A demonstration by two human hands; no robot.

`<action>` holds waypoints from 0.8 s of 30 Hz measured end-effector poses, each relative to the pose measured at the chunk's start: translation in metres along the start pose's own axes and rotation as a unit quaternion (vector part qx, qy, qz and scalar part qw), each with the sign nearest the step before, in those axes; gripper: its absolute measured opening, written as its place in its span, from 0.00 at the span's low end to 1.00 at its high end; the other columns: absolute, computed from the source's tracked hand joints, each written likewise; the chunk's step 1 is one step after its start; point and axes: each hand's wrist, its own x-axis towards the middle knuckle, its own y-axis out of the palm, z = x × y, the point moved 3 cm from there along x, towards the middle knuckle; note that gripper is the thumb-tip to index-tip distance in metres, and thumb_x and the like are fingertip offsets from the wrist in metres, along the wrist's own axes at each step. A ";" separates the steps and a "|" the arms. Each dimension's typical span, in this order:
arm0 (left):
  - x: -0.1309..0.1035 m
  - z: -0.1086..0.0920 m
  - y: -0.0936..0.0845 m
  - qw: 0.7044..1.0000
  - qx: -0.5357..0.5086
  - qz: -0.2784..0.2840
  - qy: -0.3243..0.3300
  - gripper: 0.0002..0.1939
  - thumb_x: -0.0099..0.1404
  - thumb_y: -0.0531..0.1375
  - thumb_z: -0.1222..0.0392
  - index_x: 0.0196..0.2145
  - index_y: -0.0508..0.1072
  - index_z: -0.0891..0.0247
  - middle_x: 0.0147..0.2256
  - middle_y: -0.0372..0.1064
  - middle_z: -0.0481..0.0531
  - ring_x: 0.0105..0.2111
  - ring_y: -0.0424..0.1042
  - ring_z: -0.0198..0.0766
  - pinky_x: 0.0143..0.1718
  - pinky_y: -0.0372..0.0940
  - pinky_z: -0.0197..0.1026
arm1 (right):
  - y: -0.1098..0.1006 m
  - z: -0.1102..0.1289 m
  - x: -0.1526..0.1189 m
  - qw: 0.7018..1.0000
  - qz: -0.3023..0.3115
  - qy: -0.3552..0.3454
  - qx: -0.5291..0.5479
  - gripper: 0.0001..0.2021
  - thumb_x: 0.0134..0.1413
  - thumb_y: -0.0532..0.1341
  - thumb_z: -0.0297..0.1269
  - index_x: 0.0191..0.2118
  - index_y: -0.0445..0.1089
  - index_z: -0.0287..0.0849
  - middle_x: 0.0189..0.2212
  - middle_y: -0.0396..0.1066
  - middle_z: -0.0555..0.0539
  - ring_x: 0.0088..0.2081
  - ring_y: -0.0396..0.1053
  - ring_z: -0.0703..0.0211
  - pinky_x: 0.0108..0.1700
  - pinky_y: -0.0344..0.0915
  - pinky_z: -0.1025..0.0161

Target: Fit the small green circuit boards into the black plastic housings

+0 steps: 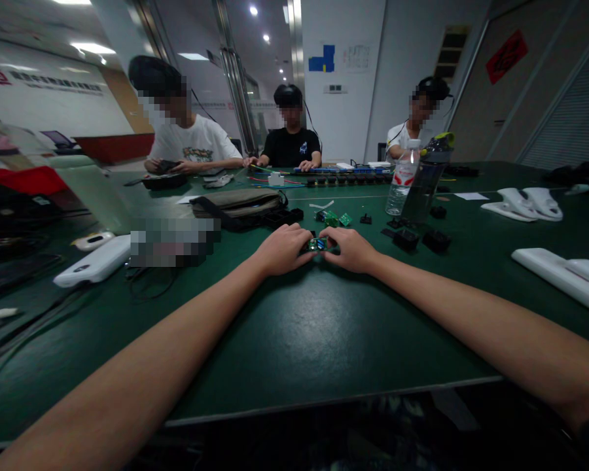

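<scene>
Between my two hands is a small green circuit board (318, 244), gripped from both sides just above the dark green table (304, 340). The fingers of my left hand (285, 250) are closed on its left end. On its right end, my right hand (349, 249) pinches with thumb and fingers. My fingers cover both ends of the board. Just beyond my hands lie several green circuit boards (330, 218) and a small black part (366, 219). Black box-like parts (405, 239) rest to the right of my right hand.
A clear water bottle (401, 186) and a dark drink bottle (425, 186) stand right of centre. A grey bag (245, 204) lies beyond my left hand. At left are a pale green bottle (95, 193) and a white power bank (95, 260). Several people sit across the table.
</scene>
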 end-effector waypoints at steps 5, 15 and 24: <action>0.000 -0.001 0.000 1.000 0.000 -0.001 0.001 0.13 0.68 0.56 0.51 0.39 0.70 0.64 0.36 0.74 0.57 0.39 0.70 0.46 0.40 0.61 0.45 | 0.000 0.000 0.000 1.000 0.000 -0.001 0.000 0.13 0.52 0.64 0.32 0.45 0.68 0.41 0.30 0.68 0.51 0.33 0.64 0.60 0.37 0.56 0.65; 0.000 0.001 0.001 1.000 -0.003 -0.005 0.003 0.13 0.68 0.55 0.50 0.40 0.70 0.63 0.36 0.74 0.57 0.39 0.70 0.46 0.40 0.61 0.46 | 0.000 0.000 0.000 1.000 -0.002 -0.002 0.001 0.13 0.52 0.64 0.33 0.45 0.68 0.42 0.30 0.68 0.51 0.33 0.65 0.60 0.37 0.56 0.65; 0.000 0.000 0.000 1.000 -0.001 -0.005 0.004 0.13 0.68 0.55 0.50 0.40 0.70 0.64 0.36 0.74 0.57 0.39 0.70 0.46 0.40 0.61 0.46 | 0.000 -0.001 0.000 1.000 0.000 -0.002 0.003 0.13 0.52 0.64 0.32 0.45 0.68 0.41 0.30 0.68 0.51 0.33 0.65 0.60 0.37 0.56 0.65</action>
